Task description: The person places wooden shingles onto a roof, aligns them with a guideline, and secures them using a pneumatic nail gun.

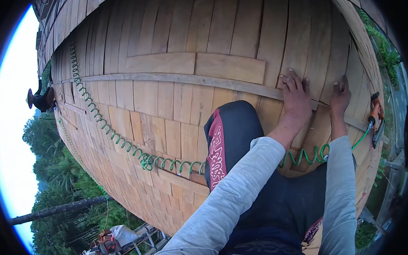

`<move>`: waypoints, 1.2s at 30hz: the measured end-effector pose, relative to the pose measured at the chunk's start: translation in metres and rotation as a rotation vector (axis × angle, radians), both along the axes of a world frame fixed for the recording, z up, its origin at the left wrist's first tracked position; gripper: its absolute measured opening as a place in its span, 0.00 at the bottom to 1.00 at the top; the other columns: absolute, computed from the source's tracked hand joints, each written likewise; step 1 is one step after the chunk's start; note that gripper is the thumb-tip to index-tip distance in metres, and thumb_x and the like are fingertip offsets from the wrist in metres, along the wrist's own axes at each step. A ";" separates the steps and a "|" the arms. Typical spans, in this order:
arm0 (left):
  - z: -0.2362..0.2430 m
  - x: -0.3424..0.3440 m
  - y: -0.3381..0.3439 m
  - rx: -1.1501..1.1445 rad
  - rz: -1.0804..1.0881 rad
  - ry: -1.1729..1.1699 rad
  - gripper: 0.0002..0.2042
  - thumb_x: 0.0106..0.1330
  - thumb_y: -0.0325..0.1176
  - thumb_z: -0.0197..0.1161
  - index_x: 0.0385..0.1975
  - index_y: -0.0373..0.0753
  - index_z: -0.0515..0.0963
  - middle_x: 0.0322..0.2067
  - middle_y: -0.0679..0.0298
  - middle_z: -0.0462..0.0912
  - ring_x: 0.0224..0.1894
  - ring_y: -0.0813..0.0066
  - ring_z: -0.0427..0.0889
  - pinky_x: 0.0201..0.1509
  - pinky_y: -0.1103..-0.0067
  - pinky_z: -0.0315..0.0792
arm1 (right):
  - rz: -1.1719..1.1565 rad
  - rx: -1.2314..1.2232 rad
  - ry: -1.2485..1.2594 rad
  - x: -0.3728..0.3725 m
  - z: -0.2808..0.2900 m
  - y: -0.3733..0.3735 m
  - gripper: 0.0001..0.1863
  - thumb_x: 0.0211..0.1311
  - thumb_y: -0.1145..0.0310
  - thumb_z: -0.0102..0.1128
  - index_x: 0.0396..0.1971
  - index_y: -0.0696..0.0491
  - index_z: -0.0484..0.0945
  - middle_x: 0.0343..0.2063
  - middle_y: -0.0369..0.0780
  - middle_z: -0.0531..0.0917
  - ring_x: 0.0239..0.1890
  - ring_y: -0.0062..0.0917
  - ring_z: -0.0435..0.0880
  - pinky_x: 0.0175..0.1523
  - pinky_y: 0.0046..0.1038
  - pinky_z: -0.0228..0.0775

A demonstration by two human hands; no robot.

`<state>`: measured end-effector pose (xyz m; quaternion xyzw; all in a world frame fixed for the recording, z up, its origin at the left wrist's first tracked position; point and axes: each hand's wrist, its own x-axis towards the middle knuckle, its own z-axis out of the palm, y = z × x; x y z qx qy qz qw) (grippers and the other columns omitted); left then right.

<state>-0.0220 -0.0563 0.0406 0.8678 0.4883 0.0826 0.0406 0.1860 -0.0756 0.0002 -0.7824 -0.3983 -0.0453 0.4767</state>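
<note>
My left hand (297, 97) lies on a wooden shingle (294, 45) with its fingers spread, just above a long wooden batten (178, 79). Its palm hangs over the batten. To its right, my right hand (340, 98) touches the neighbouring shingle (334, 55). The thumb and forefinger point upward, apart, and the other fingers are partly hidden. I see nothing held in either hand. At the right lies an orange and black air nailer (375, 111), joined to a green coiled air hose (122, 142) that runs behind my bent knee (237, 128).
Overlapping shingles cover the curved, sloping roof. Two loose-looking boards (161, 62) lie lengthwise above the batten. Another person (43, 99) in a conical hat is at the far left edge. Below, a scaffold (146, 240) carries bags, beside a log pole (59, 209) and trees.
</note>
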 end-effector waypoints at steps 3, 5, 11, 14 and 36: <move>0.011 0.016 0.000 -0.062 -0.014 -0.004 0.33 0.70 0.42 0.55 0.75 0.39 0.64 0.74 0.28 0.51 0.71 0.24 0.59 0.75 0.47 0.57 | -0.005 -0.070 -0.131 0.012 0.012 -0.005 0.29 0.68 0.64 0.64 0.66 0.61 0.74 0.44 0.55 0.88 0.43 0.43 0.88 0.53 0.37 0.76; 0.013 0.014 0.001 -0.081 -0.016 0.001 0.34 0.69 0.42 0.56 0.75 0.37 0.64 0.74 0.28 0.51 0.72 0.24 0.59 0.75 0.46 0.57 | -0.011 -0.112 -0.164 0.006 0.013 -0.006 0.29 0.68 0.62 0.64 0.65 0.60 0.75 0.42 0.55 0.87 0.42 0.46 0.86 0.53 0.38 0.75; 0.012 0.021 -0.004 -0.076 -0.044 -0.058 0.35 0.67 0.42 0.58 0.73 0.32 0.65 0.74 0.29 0.52 0.72 0.24 0.58 0.73 0.43 0.58 | -0.104 -0.214 -0.256 0.004 0.007 -0.013 0.31 0.71 0.59 0.63 0.68 0.59 0.71 0.49 0.55 0.82 0.54 0.50 0.78 0.61 0.43 0.71; 0.009 0.024 -0.008 -0.055 -0.082 -0.094 0.36 0.66 0.41 0.59 0.72 0.28 0.65 0.74 0.31 0.51 0.71 0.21 0.58 0.72 0.40 0.58 | -0.146 -0.157 -0.248 -0.008 0.001 -0.016 0.31 0.71 0.58 0.62 0.68 0.59 0.70 0.56 0.56 0.78 0.61 0.50 0.74 0.65 0.44 0.68; -0.005 0.021 -0.010 0.058 -0.153 -0.017 0.40 0.63 0.40 0.61 0.72 0.22 0.59 0.76 0.34 0.46 0.68 0.09 0.55 0.68 0.34 0.60 | -0.224 -0.109 -0.162 -0.024 0.004 0.002 0.32 0.67 0.51 0.66 0.68 0.48 0.74 0.53 0.54 0.79 0.57 0.50 0.80 0.60 0.46 0.73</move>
